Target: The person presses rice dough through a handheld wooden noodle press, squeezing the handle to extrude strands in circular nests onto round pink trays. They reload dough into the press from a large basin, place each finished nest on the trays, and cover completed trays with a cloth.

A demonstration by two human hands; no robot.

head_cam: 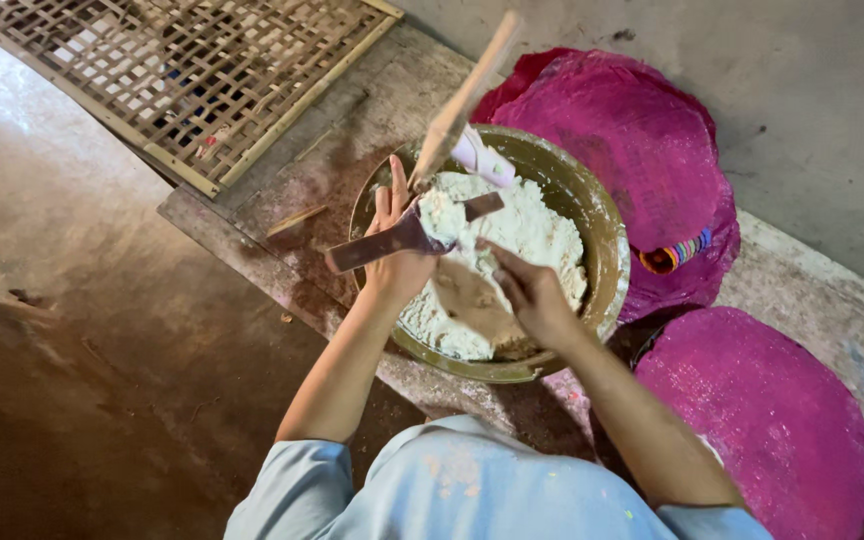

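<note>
The person bends over a wide, olive-brown bowl (607, 250) that sits on a worn, stained counter (352, 120). The bowl is heaped on its far and right sides with crumbly white dough (532, 225); nearer the person a patch of the bowl's brown inside shows through.

The left hand (397, 245) comes up from the lower left with the forearm bare and nearly straight, the wrist at the bowl's near-left rim. Its grip is clenched on a flat dark scraper (382, 245) that lies across the palm, one end jutting out to the left past the rim, the other end reaching into the bowl with a lump of the white dough on it. The index finger stands up straight beside a long wooden stick (467, 95), which leans out of the bowl towards the upper right; the stick's lower end is caked white. Whether that finger presses on the stick I cannot tell.

The right hand (532, 290) reaches in from the lower right, forearm slanting across the near rim. It hangs over the middle of the bowl, back of the hand up, fingers loosely curled and pointing towards the scraper; its grip is released, holding nothing, and it is just beside the dough on the scraper.

Round magenta sheets (642, 150) lie stacked behind the bowl, with another magenta disc (762, 420) to the right. A small striped roll (677, 255) rests on the far sheets. A woven bamboo lattice (182, 70) lies at the upper left.
</note>
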